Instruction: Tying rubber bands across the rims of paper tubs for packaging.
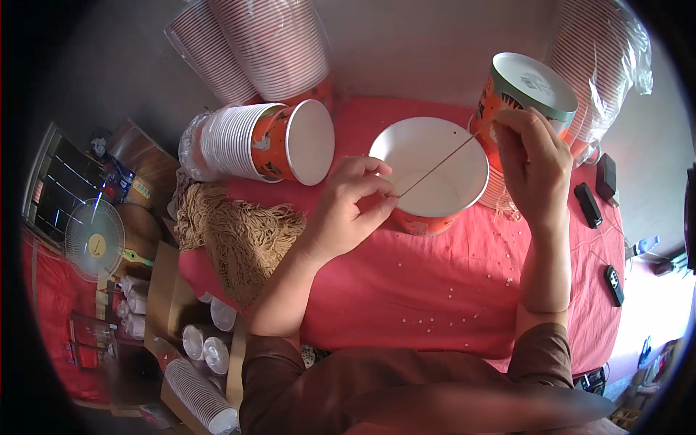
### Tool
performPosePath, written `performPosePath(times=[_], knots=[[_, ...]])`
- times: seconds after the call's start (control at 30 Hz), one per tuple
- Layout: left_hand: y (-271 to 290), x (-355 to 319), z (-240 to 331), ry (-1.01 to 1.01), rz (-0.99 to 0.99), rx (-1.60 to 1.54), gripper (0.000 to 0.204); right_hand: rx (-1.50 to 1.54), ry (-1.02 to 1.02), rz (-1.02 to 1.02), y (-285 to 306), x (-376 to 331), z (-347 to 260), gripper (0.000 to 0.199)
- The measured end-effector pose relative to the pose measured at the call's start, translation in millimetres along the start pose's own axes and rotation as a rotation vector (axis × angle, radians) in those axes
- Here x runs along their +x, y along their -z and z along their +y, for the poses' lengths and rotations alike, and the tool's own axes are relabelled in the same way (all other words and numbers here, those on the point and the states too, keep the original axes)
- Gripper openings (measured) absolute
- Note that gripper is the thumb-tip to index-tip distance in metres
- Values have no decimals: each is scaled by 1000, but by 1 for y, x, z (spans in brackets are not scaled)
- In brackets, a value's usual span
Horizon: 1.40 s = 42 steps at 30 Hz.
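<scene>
A thin brown cord (446, 158) is stretched taut between my two hands. My left hand (354, 206) pinches its lower end between thumb and fingers, at the left rim of an upright paper bucket (406, 148). Higher up on the right, my right hand (535, 161) grips the other end, in front of an upside-down orange and green bucket (533, 80) on a stack. The cord crosses above the open bucket, which is white inside and orange outside. A heap of tan cords (243, 235) lies on the table left of my left forearm.
A nested row of buckets (312, 141) lies on its side at the back left. Tall bagged stacks (272, 47) stand behind it. Small white beads are scattered on the red cloth (362, 290). Black devices (588, 205) lie at the right edge. A cardboard box (170, 304) sits lower left.
</scene>
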State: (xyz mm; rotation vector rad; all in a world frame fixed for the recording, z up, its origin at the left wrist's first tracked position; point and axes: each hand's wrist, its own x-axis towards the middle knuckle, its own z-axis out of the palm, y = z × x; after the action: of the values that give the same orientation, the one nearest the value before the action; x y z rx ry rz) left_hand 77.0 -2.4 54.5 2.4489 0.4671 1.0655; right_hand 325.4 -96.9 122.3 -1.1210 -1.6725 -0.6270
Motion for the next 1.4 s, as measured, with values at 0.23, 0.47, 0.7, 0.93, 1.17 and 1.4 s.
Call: performPosePath(times=[0.23,0.47,0.7,0.93,1.17,1.4], knots=[[8,3,-1,-10,-80,40,13,-9,0,-20,-3,-2,5,11],[-4,1,30,-51,105,-23,13,19,-35,15,-3,-2,5,12],[-20,-7,35,85,-72,74,23,280,-265,20,1,-6,-3,10],[16,8,-8,422,104,42,12,1078,-497,-141,15,-3,-1,5],[27,9,-46,400,386,89,15,1624,-517,-292,14,-4,-3,15],[19,2,39,246,106,-453,29,1653,-541,-340,-5,-12,-20,15]])
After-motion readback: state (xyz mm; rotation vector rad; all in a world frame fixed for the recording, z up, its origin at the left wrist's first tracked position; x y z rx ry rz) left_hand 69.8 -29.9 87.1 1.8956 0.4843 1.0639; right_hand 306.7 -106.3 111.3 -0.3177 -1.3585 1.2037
